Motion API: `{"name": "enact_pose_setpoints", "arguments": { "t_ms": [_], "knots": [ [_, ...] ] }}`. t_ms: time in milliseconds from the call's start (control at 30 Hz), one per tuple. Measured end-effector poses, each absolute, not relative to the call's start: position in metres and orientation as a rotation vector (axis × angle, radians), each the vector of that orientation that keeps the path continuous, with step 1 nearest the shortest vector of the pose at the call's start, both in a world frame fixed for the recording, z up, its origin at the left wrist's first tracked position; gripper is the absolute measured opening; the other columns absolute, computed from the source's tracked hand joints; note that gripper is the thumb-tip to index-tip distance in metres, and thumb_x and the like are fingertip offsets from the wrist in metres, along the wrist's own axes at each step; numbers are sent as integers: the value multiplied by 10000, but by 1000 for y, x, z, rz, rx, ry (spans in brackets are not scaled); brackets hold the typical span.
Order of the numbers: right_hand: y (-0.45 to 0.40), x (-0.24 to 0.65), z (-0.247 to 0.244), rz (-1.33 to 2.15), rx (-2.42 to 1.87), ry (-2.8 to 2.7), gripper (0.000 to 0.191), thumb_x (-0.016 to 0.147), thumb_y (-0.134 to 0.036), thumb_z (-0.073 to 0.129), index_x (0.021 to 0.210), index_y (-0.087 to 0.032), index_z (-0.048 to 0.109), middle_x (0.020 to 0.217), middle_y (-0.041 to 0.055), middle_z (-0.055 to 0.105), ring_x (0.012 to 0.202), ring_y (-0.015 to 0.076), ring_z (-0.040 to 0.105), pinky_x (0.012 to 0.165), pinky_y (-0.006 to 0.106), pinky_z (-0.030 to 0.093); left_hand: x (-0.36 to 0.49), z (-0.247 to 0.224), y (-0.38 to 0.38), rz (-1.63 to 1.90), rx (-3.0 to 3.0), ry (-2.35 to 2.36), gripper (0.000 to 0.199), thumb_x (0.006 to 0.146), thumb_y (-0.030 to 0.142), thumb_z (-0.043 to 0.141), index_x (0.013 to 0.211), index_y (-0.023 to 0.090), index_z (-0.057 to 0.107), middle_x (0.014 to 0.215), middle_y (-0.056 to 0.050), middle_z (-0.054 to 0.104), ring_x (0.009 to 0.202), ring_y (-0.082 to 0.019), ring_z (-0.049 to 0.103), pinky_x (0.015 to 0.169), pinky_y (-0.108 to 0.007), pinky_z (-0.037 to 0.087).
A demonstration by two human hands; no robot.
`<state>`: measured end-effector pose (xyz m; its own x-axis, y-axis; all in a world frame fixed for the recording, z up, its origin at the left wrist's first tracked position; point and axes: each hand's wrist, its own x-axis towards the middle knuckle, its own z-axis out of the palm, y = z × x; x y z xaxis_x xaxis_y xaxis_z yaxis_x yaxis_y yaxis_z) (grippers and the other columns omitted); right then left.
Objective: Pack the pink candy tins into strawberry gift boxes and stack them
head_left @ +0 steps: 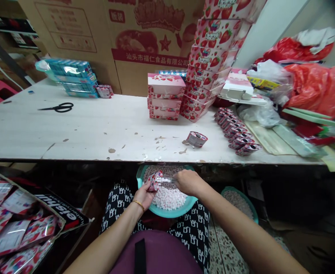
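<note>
And here's the left grip (142, 196) closed around a strawberry-printed packet (153, 181), right over a teal basin (181, 210) of white candy balls (169, 198), the right grip (186, 182) pinching something small and white at the packet's mouth, just below the bench (98, 133) edge!

My white table (78, 129) holds black scissors (59, 107) at its left, strawberry boxes (166, 96) mid-table, lined-up pink cups (234, 131) at its right.
</note>
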<state>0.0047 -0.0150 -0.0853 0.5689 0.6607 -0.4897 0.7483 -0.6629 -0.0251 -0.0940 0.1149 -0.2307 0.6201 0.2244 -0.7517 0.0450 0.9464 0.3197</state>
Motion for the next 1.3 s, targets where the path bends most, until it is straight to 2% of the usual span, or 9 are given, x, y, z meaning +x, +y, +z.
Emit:
{"name": "enact_pose_setpoints", "arguments": {
  "t_ms": [233, 433, 533, 667, 800, 933, 1000, 1133, 1300],
  "knots": [
    [-36, 13, -80, -684, 2687, 1154, 274, 760, -223, 436, 956, -192, 625, 936, 102, 652, 867, 223, 603, 717, 322, 444, -102, -227, 125, 127, 217, 958, 117, 819, 70, 463, 803, 71, 579, 747, -115, 648, 650, -168, 643, 596, -276, 562],
    [-70, 4, -160, -807, 2828, 1006, 269, 771, -183, 485, 1016, -194, 597, 996, 95, 621, 937, 217, 577, 783, 311, 438, -112, -217, 123, -6, 97, 980, 132, 835, 90, 432, 828, 50, 557, 712, -121, 617, 694, -187, 649, 502, -194, 550],
    [-67, -6, -183, -629, 3025, 1207, 322, 787, -191, 511, 1105, -189, 558, 1121, 100, 557, 1039, 215, 515, 882, 332, 408, -112, -215, 117, -20, 113, 1051, 130, 838, 90, 424, 794, 50, 540, 677, -107, 599, 638, -166, 643, 468, -161, 532],
    [-43, -10, -170, -353, 3150, 1719, 404, 803, -217, 520, 1205, -228, 482, 1242, 76, 479, 1142, 198, 423, 957, 363, 365, -111, -208, 109, -100, 123, 1019, 158, 852, 99, 395, 803, 49, 537, 664, -97, 590, 571, -130, 621, 439, -137, 513],
    [-18, -11, -153, -421, 3145, 1870, 362, 778, -285, 573, 1136, -239, 543, 1187, 73, 517, 1095, 196, 451, 934, 375, 381, -109, -196, 99, -185, 164, 930, 156, 835, 64, 395, 787, 53, 543, 627, -78, 585, 526, -113, 604, 413, -132, 498],
    [-12, -9, -142, -531, 3074, 2017, 584, 699, -408, 644, 1225, -227, 467, 1196, 84, 501, 1105, 202, 428, 937, 364, 380, -103, -184, 98, -126, 229, 868, 174, 822, 26, 399, 741, 61, 549, 608, -61, 604, 509, -101, 601, 483, -163, 528],
    [-15, -1, -132, -509, 2971, 2144, 560, 716, -405, 629, 1227, -243, 466, 1158, 76, 520, 1082, 196, 432, 916, 351, 392, -97, -174, 105, -122, 267, 824, 158, 839, 76, 419, 772, 59, 561, 652, -78, 632, 537, -115, 620, 518, -186, 541],
    [-30, 37, -115, -192, 3067, 1973, 403, 812, -295, 518, 1208, -223, 485, 1064, 89, 555, 976, 186, 486, 843, 340, 429, -86, -142, 123, -224, 375, 580, 289, 866, 280, 438, 991, 43, 546, 872, -171, 652, 722, -188, 660, 601, -219, 550],
    [-44, 93, -122, 159, 3277, 1456, 375, 794, -292, 522, 1149, -173, 538, 1011, 102, 587, 938, 218, 527, 837, 365, 433, -90, -115, 135, -141, 599, 556, 274, 813, 171, 520, 1076, 100, 497, 921, -131, 637, 753, -161, 648, 650, -226, 534]
  ]
}}
